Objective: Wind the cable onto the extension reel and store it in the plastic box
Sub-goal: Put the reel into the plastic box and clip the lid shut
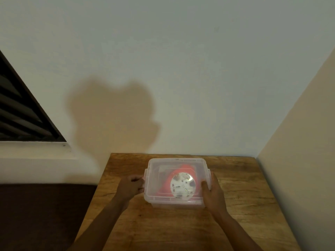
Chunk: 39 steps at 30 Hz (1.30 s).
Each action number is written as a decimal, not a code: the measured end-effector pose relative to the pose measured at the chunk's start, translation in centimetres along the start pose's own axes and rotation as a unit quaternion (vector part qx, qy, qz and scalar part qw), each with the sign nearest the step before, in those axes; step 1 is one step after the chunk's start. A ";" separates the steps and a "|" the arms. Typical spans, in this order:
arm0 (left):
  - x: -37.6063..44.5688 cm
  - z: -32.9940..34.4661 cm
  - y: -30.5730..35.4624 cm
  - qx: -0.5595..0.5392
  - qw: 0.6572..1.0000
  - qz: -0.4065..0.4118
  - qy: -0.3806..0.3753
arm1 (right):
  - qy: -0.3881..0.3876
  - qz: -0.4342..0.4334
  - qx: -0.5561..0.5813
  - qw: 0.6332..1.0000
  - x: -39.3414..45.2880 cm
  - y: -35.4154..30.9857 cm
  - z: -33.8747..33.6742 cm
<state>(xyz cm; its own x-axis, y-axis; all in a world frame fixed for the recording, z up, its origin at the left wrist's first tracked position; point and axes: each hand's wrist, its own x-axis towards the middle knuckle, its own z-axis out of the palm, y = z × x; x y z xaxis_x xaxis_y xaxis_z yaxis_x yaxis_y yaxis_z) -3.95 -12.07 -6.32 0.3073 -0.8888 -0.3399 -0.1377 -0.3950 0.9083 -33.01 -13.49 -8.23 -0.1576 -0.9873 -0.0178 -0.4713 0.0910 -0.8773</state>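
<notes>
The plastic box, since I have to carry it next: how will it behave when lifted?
The plastic box looks thin-walled and translucent, so it may flex a little. The reel lies toward its right side, so it probably weighs more there and could slide if tilted. Left hand and right hand at the side clips suggest a two-handed lift.

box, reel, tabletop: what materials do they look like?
Plastic box: translucent, slightly frosted plastic; the contents show through it.
Extension reel: likely moulded plastic, with a reddish body and a glossy white face; the haze hides detail.
Table: wood or wood-look laminate, with brown grain and a matte finish.
</notes>
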 end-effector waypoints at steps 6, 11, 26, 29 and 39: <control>-0.1 0.1 -0.8 -0.035 0.999 -0.016 -0.011 | -0.008 0.017 0.015 1.000 0.0 0.2 -0.2; -0.7 0.8 -1.1 -0.048 0.999 0.008 -0.008 | -0.005 0.034 0.035 0.999 -0.3 0.4 -0.3; -0.6 0.4 -0.9 -0.024 1.000 -0.001 -0.006 | -0.025 0.174 0.187 0.967 -0.5 1.2 -0.8; -0.4 0.2 -0.8 -0.032 0.999 -0.018 -0.024 | -0.024 0.183 0.206 0.961 -0.3 1.1 -1.4; -0.1 0.4 0.3 0.081 0.996 0.029 0.009 | -0.022 0.086 -0.001 0.996 2.3 -0.5 -3.7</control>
<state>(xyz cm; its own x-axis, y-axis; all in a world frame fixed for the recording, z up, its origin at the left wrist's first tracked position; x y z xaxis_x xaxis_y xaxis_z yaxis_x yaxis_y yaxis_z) -4.38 -12.23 -6.11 0.3119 -0.9070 -0.2829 -0.3049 -0.3775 0.8744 -36.33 -15.34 -6.04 -0.1978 -0.9617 -0.1896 -0.4417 0.2601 -0.8586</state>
